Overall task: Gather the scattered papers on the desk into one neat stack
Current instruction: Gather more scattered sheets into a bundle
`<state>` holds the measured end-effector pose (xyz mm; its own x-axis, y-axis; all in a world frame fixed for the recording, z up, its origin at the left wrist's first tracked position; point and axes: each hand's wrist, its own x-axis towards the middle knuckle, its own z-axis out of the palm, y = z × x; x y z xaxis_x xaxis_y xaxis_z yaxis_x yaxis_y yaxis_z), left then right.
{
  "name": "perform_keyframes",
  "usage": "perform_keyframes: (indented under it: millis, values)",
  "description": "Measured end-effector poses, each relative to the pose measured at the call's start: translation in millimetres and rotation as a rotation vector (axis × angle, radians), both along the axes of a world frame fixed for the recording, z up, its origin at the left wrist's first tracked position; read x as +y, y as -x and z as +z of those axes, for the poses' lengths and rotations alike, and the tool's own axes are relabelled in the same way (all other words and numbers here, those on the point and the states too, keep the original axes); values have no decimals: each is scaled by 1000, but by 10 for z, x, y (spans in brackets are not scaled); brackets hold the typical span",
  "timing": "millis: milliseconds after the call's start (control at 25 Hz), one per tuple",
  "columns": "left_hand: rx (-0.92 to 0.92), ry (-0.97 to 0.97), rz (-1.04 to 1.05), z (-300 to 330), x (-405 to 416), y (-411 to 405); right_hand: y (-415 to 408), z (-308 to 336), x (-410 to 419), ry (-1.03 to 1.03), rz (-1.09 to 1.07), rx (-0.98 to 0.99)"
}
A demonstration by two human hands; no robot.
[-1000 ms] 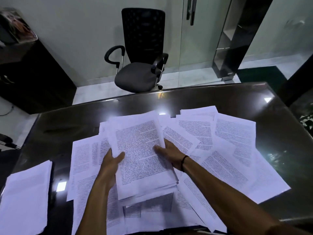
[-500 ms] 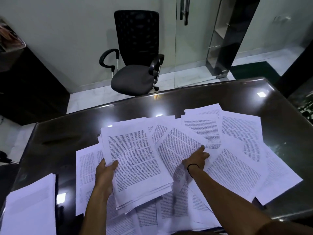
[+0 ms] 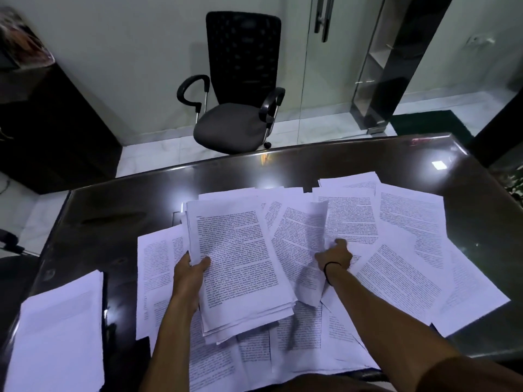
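Printed white sheets lie scattered (image 3: 407,227) over the dark glossy desk (image 3: 119,222), overlapping one another. My left hand (image 3: 189,271) grips the left edge of a gathered stack (image 3: 240,261), held slightly above the loose pages, thumb on top. To its right, my right hand (image 3: 335,256), with a black band on the wrist, pinches a single sheet (image 3: 302,239) whose right edge curls up off the pile. More loose sheets (image 3: 158,267) lie under and left of the stack.
A separate pile of blank-looking paper (image 3: 56,335) sits at the desk's near left corner. Beyond the far edge stands a black office chair (image 3: 237,89). A dark cabinet (image 3: 42,123) is at the left, glass doors (image 3: 322,66) behind.
My right hand left the stack, reached right onto the scattered pages, then pinched one sheet and lifted its edge. My left hand kept holding the stack.
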<state>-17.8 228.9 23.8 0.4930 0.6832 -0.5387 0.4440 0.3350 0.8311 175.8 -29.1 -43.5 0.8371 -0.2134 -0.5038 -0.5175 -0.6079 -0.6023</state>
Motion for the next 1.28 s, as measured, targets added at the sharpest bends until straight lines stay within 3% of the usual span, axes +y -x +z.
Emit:
perform_keyframes:
  millis: [120,320,480,560,680,720,800,840,920,1000,1120,1200,1280]
  values:
    - [7,-34,5,84,44,69,-110,45,-216,-36,176,-49]
    - [79,-271,7,192,310,228,-381,356,-587,-302,412,-21]
    - [104,-369,8,226,380,286,-422,741,-644,-325,648,-25]
    - [95,-364,-41,197,313,271,-458,990,-546,-202,920,-110]
    - [95,-259,-233,259,4,102,-414,1315,-140,229,1538,-261]
    - [76,-195,-301,336,-189,8,-300,1425,23,359,1668,-379]
    - [49,-95,-390,404,-517,-135,16,1380,345,426,1776,-883]
    - [30,-58,-400,351,-632,-216,191,1313,427,387,1759,-1075]
    - [-22,11,-313,298,-728,-214,479,1101,583,229,1681,-1265]
    - [-103,74,-223,236,-839,-251,536,1016,446,364,1433,-1100]
    - [-210,176,-101,218,-886,-198,379,992,200,352,931,-562]
    - [-227,216,-75,262,-925,-182,192,975,-3,108,665,-179]
    - [-187,267,-21,261,-1003,-285,35,848,-209,-253,582,35]
